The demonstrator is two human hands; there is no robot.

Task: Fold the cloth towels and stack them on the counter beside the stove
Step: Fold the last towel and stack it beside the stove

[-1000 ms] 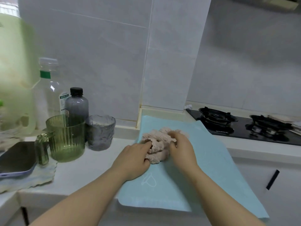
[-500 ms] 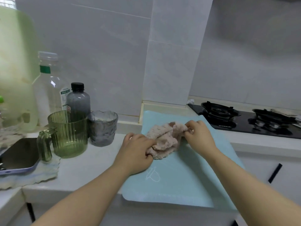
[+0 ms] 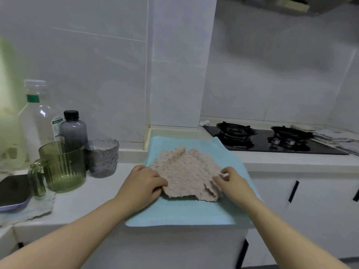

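Toward the right end of the worktop, just left of the stove, a pale blue towel lies spread flat, its near edge hanging slightly over the worktop's front edge. On top of it rests a nubbly pink towel, mostly opened out, with a ridge folded up at its far edge and its near right corner turned over. The left hand grips the pink towel's left near edge, fingers curled over the cloth. The right hand sits at the turned-over right corner with bent fingers touching the cloth; whether it pinches the fabric I cannot tell. Along the worktop's left part stand a green ribbed pitcher, a grey glass cup, a dark bottle and a clear bottle, grouped near the back wall.
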